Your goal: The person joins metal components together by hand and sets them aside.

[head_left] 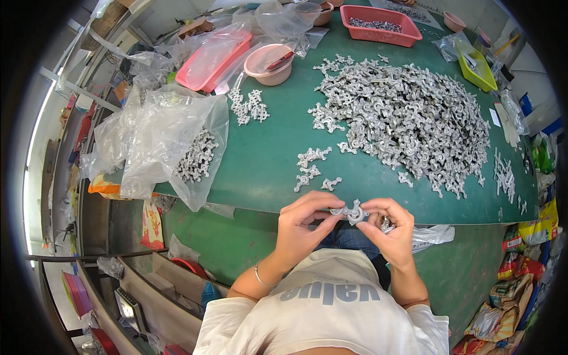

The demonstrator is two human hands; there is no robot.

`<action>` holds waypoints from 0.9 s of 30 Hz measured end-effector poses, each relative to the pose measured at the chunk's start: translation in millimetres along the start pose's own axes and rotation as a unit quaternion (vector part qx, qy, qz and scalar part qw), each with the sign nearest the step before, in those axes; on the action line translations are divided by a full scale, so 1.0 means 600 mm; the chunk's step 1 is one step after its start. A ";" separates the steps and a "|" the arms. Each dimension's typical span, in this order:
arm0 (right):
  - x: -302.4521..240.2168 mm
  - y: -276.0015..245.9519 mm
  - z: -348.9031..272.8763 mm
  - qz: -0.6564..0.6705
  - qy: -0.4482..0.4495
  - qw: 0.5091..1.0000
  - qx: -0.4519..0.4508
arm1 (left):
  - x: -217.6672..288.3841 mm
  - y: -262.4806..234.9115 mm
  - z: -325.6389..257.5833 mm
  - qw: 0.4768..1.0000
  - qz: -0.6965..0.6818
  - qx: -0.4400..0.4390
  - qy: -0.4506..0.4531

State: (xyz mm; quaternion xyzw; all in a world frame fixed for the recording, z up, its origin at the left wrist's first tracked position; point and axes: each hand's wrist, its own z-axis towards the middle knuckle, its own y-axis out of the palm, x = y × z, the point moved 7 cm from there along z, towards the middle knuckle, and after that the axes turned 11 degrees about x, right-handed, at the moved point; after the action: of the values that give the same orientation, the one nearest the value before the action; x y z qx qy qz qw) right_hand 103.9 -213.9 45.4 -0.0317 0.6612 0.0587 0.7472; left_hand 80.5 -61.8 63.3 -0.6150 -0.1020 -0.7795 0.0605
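Between my two hands, at the table's front edge, is a small grey metal casting point(356, 213) with a curved, hook-like middle. My left hand point(300, 223) pinches its left end between thumb and fingertips. On the right side, the thumb and index finger of my right hand point(397, 232) grip the other end. Another shiny metal piece point(386, 225) shows inside the curled fingers of my right hand; its shape is partly hidden. Just beyond my hands lie a few loose castings point(309, 171) of the same kind. A big heap of them point(408, 118) covers the right of the table.
On the green table point(266, 171), a clear plastic bag point(171, 136) with castings lies left. A small group of castings point(248, 106) sits near a pink bowl point(269, 74). Farther back are a red basket point(378, 36) of metal rings and a yellow-green tray point(478, 70).
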 end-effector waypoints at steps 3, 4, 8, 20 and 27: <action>0.000 -0.003 -0.003 0.026 0.014 1.000 0.001 | 0.008 0.004 -0.005 1.000 0.009 -0.003 0.016; 0.001 -0.003 -0.004 0.037 0.021 0.999 -0.001 | 0.011 0.004 -0.006 1.000 0.011 -0.001 0.025; -0.004 -0.005 -0.007 0.052 0.032 0.998 -0.001 | 0.020 0.005 -0.009 0.999 0.021 0.007 0.042; -0.020 -0.015 -0.017 0.103 0.061 0.993 -0.007 | 0.039 0.022 -0.016 0.999 -0.021 -0.038 0.013; -0.033 -0.033 -0.029 0.245 0.121 0.961 -0.044 | 0.066 0.055 -0.013 0.992 -0.040 -0.116 0.039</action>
State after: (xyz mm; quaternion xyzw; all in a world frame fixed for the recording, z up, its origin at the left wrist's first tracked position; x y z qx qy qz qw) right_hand 87.1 -236.7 62.5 0.0914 0.7308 0.2644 0.6226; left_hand 71.0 -94.7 102.8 -0.5826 -0.0329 -0.8112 -0.0384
